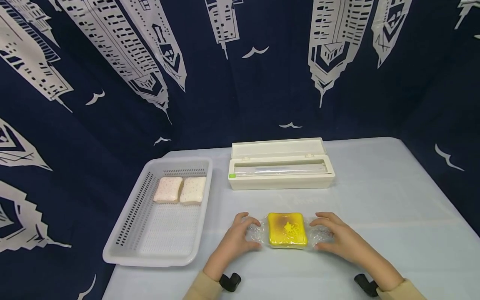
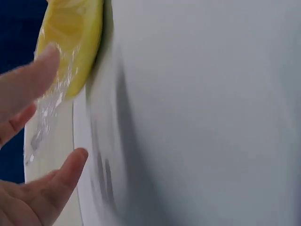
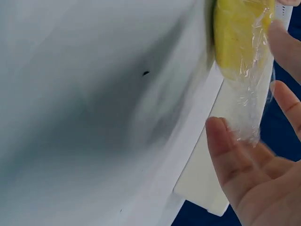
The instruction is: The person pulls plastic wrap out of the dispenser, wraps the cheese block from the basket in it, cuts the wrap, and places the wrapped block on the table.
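A yellow toast-shaped slice [image 1: 287, 230] with a browned top lies on the white table in clear plastic film [image 1: 322, 236]. Loose film sticks out on both its sides. My left hand [image 1: 235, 236] is at the left end of the film, thumb and fingers spread apart. At the right end, my right hand [image 1: 340, 237] has its thumb and fingers parted around the film. The right wrist view shows crinkled film [image 3: 247, 110] between them, not pinched. In the left wrist view the fingertips stand apart near the wrapped slice [image 2: 87, 56].
Behind the slice stands a long cream box [image 1: 281, 182], lid raised, with a film roll [image 1: 281, 169] inside. To the left is a white perforated basket [image 1: 165, 239] holding two pale speckled slices [image 1: 168, 190]. A dark patterned curtain [image 1: 258, 91] hangs behind the table [image 1: 390, 200].
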`<state>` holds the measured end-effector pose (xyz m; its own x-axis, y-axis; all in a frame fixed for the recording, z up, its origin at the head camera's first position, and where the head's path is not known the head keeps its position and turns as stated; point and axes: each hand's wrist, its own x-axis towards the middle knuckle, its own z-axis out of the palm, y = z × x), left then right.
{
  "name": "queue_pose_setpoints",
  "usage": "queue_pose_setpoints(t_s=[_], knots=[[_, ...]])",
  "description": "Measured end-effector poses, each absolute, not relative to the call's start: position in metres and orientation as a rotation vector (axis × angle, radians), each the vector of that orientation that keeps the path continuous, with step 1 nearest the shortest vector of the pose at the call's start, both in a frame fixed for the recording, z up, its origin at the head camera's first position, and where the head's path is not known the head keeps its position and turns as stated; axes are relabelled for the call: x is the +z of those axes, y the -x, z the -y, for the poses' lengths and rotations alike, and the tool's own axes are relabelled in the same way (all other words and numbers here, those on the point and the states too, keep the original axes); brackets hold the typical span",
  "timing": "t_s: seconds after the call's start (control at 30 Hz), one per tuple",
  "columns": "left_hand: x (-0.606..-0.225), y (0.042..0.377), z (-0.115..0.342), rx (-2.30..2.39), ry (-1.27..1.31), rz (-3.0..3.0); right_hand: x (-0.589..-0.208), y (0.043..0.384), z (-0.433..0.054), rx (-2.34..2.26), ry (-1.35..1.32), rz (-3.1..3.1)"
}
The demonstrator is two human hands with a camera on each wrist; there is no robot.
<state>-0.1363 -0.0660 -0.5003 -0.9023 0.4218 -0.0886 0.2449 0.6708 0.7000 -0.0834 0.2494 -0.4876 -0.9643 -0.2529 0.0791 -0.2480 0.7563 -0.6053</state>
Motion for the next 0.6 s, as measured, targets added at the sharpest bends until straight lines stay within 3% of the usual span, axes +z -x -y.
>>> queue_pose_setpoints(t_s=[0.23, 0.6], knots=[[-0.509, 0.139, 0.064, 1.17, -0.42, -2.519, -0.491, 0.095, -0.246, -1.05, 0.335, -2.797], [-0.51, 0.142, 0.06, 1.106, -0.583, -2.589, -0.495, 0.1, -0.241, -1.132, 0.356, -2.683]])
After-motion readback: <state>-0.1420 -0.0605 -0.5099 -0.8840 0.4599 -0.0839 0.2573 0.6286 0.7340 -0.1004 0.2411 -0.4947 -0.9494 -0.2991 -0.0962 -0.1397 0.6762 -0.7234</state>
